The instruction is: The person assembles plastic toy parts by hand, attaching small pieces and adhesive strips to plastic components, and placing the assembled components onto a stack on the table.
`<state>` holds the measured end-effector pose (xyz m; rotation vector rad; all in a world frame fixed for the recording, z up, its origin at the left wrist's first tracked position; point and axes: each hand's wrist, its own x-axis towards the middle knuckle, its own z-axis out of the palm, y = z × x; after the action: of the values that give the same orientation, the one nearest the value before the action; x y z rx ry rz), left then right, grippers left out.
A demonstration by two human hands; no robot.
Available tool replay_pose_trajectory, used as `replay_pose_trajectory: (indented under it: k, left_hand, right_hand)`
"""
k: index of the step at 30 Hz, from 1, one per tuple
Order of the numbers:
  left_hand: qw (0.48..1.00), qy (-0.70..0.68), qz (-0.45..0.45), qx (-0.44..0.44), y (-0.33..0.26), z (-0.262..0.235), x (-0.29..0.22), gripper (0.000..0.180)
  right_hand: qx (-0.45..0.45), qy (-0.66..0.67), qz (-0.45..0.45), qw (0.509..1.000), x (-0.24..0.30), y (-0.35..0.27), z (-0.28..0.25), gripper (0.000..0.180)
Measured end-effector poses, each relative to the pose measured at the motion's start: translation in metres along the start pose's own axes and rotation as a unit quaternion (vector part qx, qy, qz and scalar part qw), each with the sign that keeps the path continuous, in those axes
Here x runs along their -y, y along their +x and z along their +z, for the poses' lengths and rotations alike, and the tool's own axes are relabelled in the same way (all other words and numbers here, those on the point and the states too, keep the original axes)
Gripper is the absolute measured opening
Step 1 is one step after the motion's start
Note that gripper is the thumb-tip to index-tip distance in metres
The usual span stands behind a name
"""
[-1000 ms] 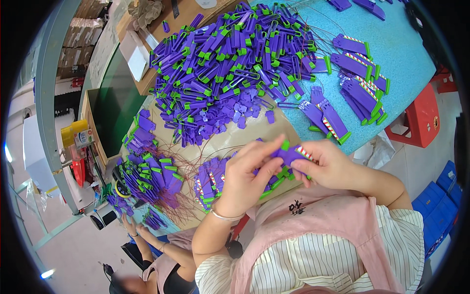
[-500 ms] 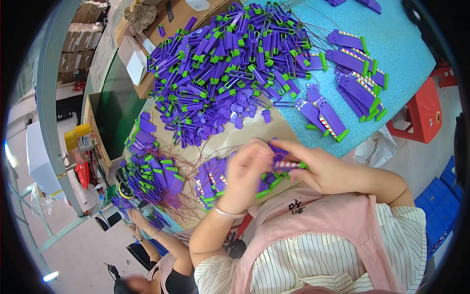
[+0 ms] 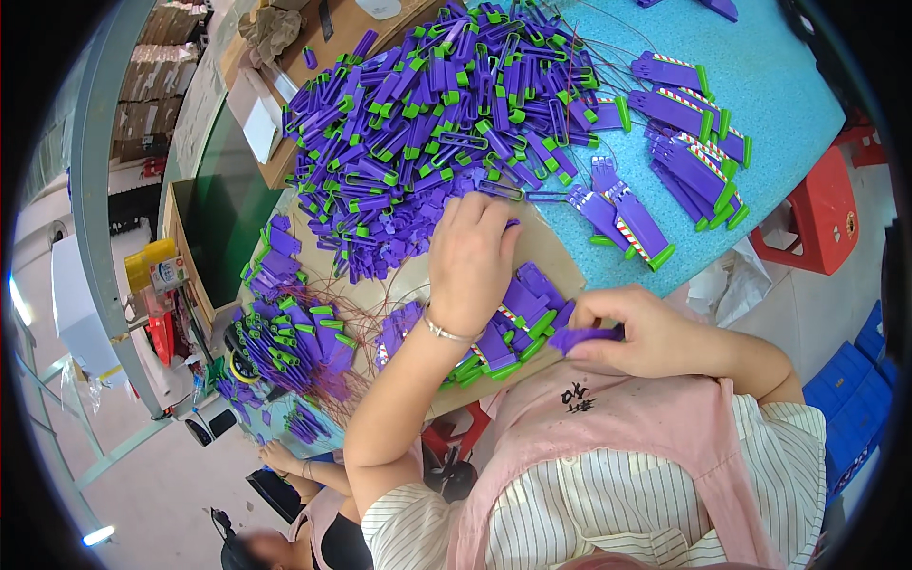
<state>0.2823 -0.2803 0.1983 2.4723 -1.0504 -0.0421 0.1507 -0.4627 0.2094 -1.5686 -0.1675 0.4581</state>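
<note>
My left hand (image 3: 472, 261) is over the near edge of a heap of small purple plastic tabs (image 3: 388, 237). Its fingers are curled and their tips are hidden; a bit of purple shows beside them. Closer to my body, my right hand (image 3: 632, 331) pinches a flat purple plastic piece (image 3: 581, 337) between thumb and fingers. Between my hands lies a row of purple pieces with green ends and red-and-white striped strips (image 3: 524, 306).
A large heap of purple-and-green clip-like parts (image 3: 437, 104) covers the table's middle. More striped pieces (image 3: 689, 171) lie on the blue mat (image 3: 760, 85). Thin reddish wires trail leftward. A co-worker's hand (image 3: 277, 458) is at lower left; a red stool (image 3: 822, 214) stands right.
My hands were together around a striped purple piece. Now my left hand has moved up to the tab heap, while my right hand stays near my body with a purple piece.
</note>
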Motion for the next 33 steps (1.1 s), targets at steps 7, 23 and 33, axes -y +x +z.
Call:
replay_pose_trajectory:
  k: [7, 23, 33]
  left_hand:
    - [0.951, -0.292, -0.100, -0.007, -0.033, -0.035, -0.048, 0.013]
    - [0.922, -0.344, -0.154, 0.087, -0.035, -0.021, -0.058, 0.015]
    - [0.996, -0.056, -0.004, 0.064, -0.004, -0.004, -0.026, 0.013]
  right_hand:
    - [-0.124, 0.131, 0.063, 0.982, -0.003, 0.013, 0.007, 0.008]
    - [-0.137, -0.125, -0.016, 0.983, -0.002, 0.008, 0.003, 0.018]
    - [-0.311, -0.324, -0.074, 0.891, -0.008, -0.001, -0.028, 0.035]
